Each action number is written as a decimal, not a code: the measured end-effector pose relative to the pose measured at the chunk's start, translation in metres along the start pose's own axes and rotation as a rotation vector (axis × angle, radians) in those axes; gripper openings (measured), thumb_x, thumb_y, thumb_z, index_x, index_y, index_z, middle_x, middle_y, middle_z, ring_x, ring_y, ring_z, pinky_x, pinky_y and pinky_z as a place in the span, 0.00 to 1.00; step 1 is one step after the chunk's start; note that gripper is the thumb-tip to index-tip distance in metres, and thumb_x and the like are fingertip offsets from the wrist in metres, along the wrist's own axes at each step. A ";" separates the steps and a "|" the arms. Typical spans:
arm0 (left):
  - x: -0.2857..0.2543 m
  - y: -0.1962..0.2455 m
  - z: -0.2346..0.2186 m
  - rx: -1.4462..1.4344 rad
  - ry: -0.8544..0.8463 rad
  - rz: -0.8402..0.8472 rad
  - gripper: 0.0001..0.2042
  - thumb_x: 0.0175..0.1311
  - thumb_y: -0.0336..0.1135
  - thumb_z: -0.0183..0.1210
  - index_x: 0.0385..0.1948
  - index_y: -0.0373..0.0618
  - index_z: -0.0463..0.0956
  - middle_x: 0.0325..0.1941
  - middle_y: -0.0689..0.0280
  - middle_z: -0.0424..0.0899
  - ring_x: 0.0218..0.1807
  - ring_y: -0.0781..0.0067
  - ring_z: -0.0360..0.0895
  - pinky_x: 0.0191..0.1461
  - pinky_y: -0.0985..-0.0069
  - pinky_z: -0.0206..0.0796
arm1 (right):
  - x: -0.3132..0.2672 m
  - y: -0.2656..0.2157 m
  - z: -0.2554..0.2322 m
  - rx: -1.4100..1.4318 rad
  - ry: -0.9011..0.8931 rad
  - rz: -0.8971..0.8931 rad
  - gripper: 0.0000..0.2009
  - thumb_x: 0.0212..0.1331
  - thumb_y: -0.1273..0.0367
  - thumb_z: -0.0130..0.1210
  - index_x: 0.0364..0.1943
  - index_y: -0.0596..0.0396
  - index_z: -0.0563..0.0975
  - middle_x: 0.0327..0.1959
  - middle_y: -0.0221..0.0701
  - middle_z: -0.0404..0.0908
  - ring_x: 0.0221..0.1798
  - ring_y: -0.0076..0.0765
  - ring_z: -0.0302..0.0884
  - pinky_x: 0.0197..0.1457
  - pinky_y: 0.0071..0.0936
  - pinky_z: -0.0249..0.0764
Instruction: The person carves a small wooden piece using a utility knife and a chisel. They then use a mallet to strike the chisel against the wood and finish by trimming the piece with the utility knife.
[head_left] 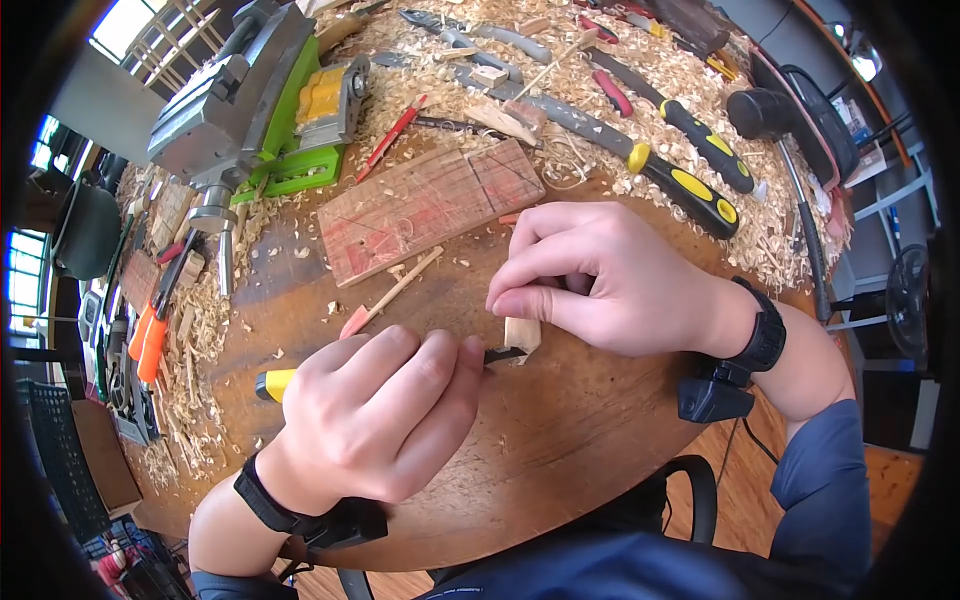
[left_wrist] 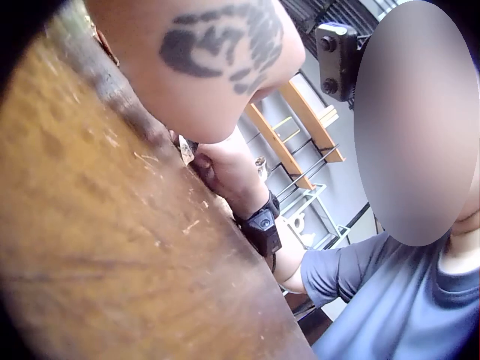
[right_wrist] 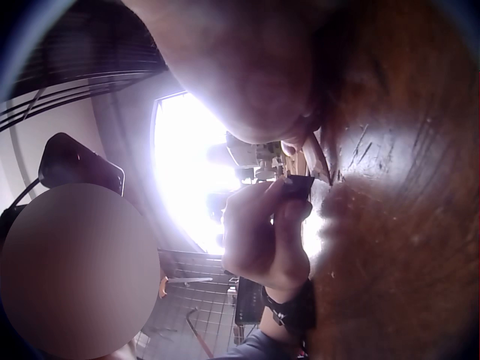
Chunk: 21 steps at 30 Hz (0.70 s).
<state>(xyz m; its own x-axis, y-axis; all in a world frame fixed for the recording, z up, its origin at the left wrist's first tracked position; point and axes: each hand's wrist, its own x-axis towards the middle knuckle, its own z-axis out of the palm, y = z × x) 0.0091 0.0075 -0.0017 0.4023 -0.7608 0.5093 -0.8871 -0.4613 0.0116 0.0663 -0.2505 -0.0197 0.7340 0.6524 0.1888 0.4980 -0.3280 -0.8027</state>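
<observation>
My left hand grips a utility knife with a yellow and black handle, most of it hidden under the fingers. Its dark blade sticks out past the thumb and meets the lower end of a small pale wood piece. The right hand pinches that piece from above between thumb and fingers, its end close over the brown table. From the right wrist, the blade appears just beside the wood piece.
Beyond the hands lie a reddish marked board and a thin stick with a red tip. Wood shavings cover the far table, among them yellow-black handled tools and a mallet. A vise stands far left.
</observation>
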 end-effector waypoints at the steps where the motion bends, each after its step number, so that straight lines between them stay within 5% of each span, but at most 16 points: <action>1: 0.000 0.000 0.000 0.008 -0.005 -0.003 0.17 0.45 0.26 0.78 0.39 0.32 0.86 0.36 0.58 0.83 0.30 0.62 0.83 0.29 0.69 0.75 | 0.000 0.000 0.000 -0.004 0.005 -0.008 0.06 0.66 0.67 0.66 0.37 0.54 0.90 0.33 0.36 0.83 0.36 0.47 0.83 0.41 0.40 0.77; 9: -0.001 -0.001 0.003 0.017 0.018 -0.002 0.16 0.46 0.27 0.78 0.38 0.32 0.86 0.36 0.58 0.84 0.29 0.63 0.82 0.29 0.69 0.76 | 0.000 0.002 0.000 -0.011 0.011 -0.035 0.06 0.66 0.67 0.66 0.37 0.54 0.89 0.33 0.36 0.83 0.36 0.46 0.82 0.41 0.40 0.77; 11: -0.001 -0.001 0.004 0.013 0.025 -0.002 0.16 0.46 0.27 0.78 0.38 0.33 0.86 0.36 0.59 0.84 0.29 0.63 0.82 0.29 0.69 0.76 | -0.001 0.005 0.000 -0.045 0.004 -0.087 0.04 0.67 0.72 0.69 0.42 0.54 0.90 0.36 0.28 0.84 0.29 0.24 0.77 0.32 0.24 0.72; 12: -0.001 -0.001 0.004 0.011 0.024 -0.004 0.16 0.46 0.27 0.78 0.38 0.33 0.86 0.36 0.59 0.84 0.29 0.63 0.82 0.30 0.69 0.76 | 0.000 0.004 0.000 -0.045 0.004 -0.087 0.04 0.67 0.72 0.69 0.42 0.54 0.90 0.36 0.28 0.84 0.29 0.24 0.77 0.32 0.24 0.72; 14: -0.001 -0.001 0.004 0.010 0.023 -0.006 0.16 0.46 0.27 0.78 0.38 0.33 0.87 0.36 0.59 0.84 0.29 0.63 0.82 0.30 0.68 0.77 | 0.000 0.000 0.000 -0.013 0.008 -0.036 0.06 0.66 0.68 0.66 0.38 0.54 0.89 0.33 0.36 0.83 0.36 0.46 0.82 0.41 0.40 0.77; 21: -0.001 0.000 0.001 0.038 0.050 -0.042 0.17 0.46 0.27 0.78 0.39 0.35 0.87 0.37 0.58 0.85 0.31 0.62 0.84 0.36 0.67 0.80 | 0.003 -0.002 -0.009 0.046 -0.044 -0.021 0.07 0.66 0.67 0.67 0.38 0.56 0.89 0.36 0.35 0.86 0.40 0.44 0.85 0.44 0.38 0.79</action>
<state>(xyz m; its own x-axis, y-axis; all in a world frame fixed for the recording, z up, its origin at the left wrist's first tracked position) 0.0087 0.0076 -0.0031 0.4259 -0.7171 0.5517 -0.8604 -0.5096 0.0018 0.0717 -0.2535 -0.0125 0.7022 0.6885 0.1814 0.4906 -0.2834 -0.8240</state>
